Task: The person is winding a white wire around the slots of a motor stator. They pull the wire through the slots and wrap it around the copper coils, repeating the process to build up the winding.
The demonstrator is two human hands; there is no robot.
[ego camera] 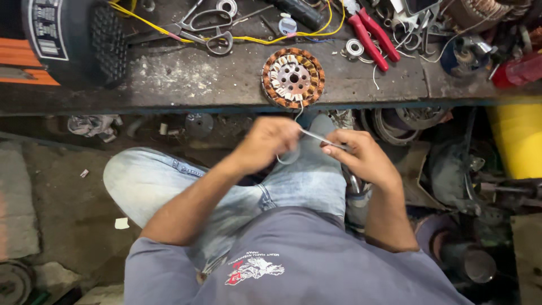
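- The left hand (265,144) pinches a thin pale wire (297,114) that runs up to the round copper-wound stator (293,77) at the worn workbench (186,79) edge.
- The right hand (361,158) grips a slim metal tool (324,139), its tip reaching the left fingertips (294,134).
- The wire loops below both hands, over the knee.

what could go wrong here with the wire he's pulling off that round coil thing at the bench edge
1. The stator sits right at the workbench edge, and the wire runs from it down to the left hand; a hard tug might drag it off.
2. The right hand holds a thin metal tool pointed at the left hand; a slip could jab the fingers.
3. The wire loops near the knee and may kink or snag.
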